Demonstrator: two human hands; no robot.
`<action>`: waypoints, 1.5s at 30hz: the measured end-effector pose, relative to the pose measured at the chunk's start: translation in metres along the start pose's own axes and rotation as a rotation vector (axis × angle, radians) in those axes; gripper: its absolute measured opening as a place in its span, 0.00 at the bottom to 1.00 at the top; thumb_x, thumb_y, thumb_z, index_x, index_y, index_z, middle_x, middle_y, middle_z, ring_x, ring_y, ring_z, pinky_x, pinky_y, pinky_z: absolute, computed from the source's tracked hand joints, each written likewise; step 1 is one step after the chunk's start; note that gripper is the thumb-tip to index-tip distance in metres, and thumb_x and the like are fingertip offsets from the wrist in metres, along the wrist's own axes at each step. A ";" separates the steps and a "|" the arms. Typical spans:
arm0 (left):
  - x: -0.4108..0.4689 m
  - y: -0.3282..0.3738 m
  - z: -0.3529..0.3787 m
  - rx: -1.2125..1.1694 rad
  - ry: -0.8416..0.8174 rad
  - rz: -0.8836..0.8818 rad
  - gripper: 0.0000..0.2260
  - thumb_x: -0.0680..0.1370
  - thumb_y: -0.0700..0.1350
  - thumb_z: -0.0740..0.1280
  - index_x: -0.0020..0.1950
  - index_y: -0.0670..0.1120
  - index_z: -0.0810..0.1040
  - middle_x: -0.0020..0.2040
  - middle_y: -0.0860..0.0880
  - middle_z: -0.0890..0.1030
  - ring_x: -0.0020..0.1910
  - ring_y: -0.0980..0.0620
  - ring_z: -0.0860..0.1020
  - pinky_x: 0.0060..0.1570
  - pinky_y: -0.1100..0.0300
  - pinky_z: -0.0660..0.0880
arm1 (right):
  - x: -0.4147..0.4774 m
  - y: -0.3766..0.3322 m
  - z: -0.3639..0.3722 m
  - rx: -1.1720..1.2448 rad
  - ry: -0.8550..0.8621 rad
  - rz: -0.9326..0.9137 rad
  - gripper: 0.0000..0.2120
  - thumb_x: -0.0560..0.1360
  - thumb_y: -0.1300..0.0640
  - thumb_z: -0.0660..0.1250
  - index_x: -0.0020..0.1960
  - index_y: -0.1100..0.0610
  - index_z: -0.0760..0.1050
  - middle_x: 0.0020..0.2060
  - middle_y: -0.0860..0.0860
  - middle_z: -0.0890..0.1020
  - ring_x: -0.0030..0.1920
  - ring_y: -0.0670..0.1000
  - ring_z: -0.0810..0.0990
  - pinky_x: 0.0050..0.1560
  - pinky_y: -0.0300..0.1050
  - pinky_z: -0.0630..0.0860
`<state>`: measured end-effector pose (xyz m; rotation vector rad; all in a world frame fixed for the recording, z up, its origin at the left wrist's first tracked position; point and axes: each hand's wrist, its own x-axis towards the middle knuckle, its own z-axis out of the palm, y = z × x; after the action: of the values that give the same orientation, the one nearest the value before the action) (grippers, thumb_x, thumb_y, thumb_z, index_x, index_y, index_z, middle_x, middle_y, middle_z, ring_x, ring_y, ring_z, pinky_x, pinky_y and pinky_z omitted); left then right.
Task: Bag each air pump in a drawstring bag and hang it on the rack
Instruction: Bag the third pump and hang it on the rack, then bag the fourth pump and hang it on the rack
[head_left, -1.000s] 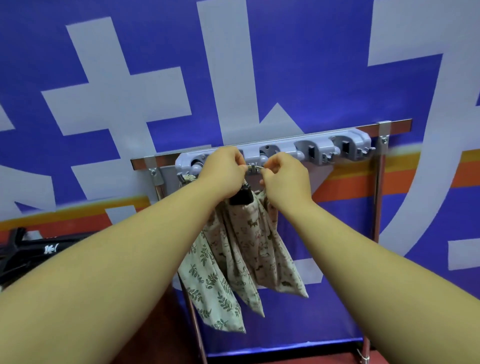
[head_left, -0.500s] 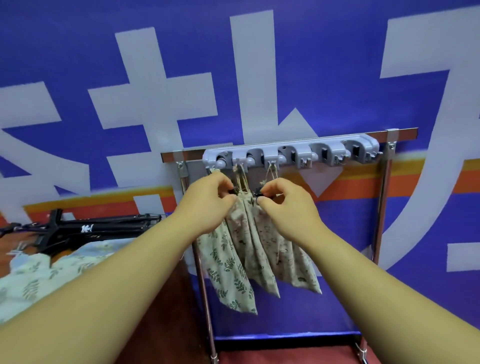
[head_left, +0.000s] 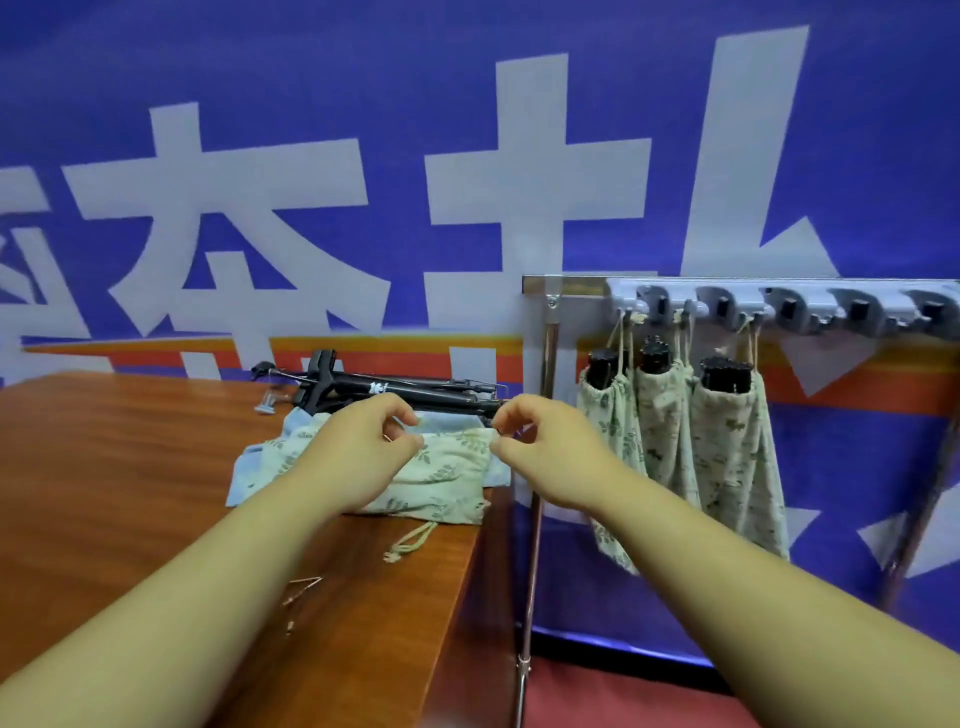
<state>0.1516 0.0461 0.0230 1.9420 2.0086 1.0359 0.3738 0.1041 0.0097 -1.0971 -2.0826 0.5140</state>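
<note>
Three patterned drawstring bags (head_left: 727, 457), each with a black pump handle sticking out of the top, hang by their cords from the grey hook strip (head_left: 779, 306) of the rack on the right. Several bare black air pumps (head_left: 395, 389) lie at the back of the wooden table (head_left: 130, 467). In front of them is a pile of flat bags, with a leaf-print bag (head_left: 447, 478) on top. My left hand (head_left: 363, 452) and my right hand (head_left: 540, 447) hover over that bag's far edge, fingers curled and apart, holding nothing.
A loose drawstring (head_left: 410, 540) trails from the pile towards the table's near edge, and thin sticks (head_left: 301, 587) lie closer to me. The rack's metal post (head_left: 540, 467) stands right beside the table's right edge. A blue banner covers the wall behind.
My hands have let go of the bag hung on the rack and moved left and down over the bag pile. The view has swung left from the rack to the table.
</note>
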 end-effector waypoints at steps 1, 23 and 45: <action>-0.004 -0.015 -0.005 -0.022 -0.001 -0.016 0.02 0.79 0.49 0.69 0.50 0.55 0.77 0.42 0.52 0.81 0.35 0.53 0.78 0.34 0.59 0.72 | 0.001 -0.006 0.013 -0.008 -0.028 0.001 0.05 0.74 0.53 0.71 0.50 0.47 0.78 0.41 0.40 0.80 0.39 0.40 0.77 0.44 0.38 0.72; -0.091 -0.154 -0.034 -0.055 -0.200 -0.055 0.05 0.76 0.48 0.73 0.47 0.58 0.82 0.41 0.55 0.81 0.41 0.57 0.79 0.48 0.57 0.79 | -0.035 -0.061 0.170 -0.086 -0.335 -0.272 0.07 0.75 0.51 0.72 0.53 0.46 0.84 0.50 0.41 0.81 0.51 0.40 0.77 0.56 0.39 0.73; -0.076 -0.108 -0.031 -0.097 -0.050 -0.001 0.04 0.80 0.49 0.69 0.46 0.56 0.80 0.42 0.55 0.81 0.37 0.60 0.75 0.38 0.68 0.69 | -0.031 -0.060 0.157 0.338 -0.069 0.020 0.04 0.77 0.52 0.72 0.44 0.50 0.84 0.37 0.45 0.86 0.40 0.45 0.83 0.47 0.48 0.80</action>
<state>0.0572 -0.0261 -0.0414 1.8985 1.8965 1.0535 0.2355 0.0418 -0.0696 -0.9131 -1.9518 0.8882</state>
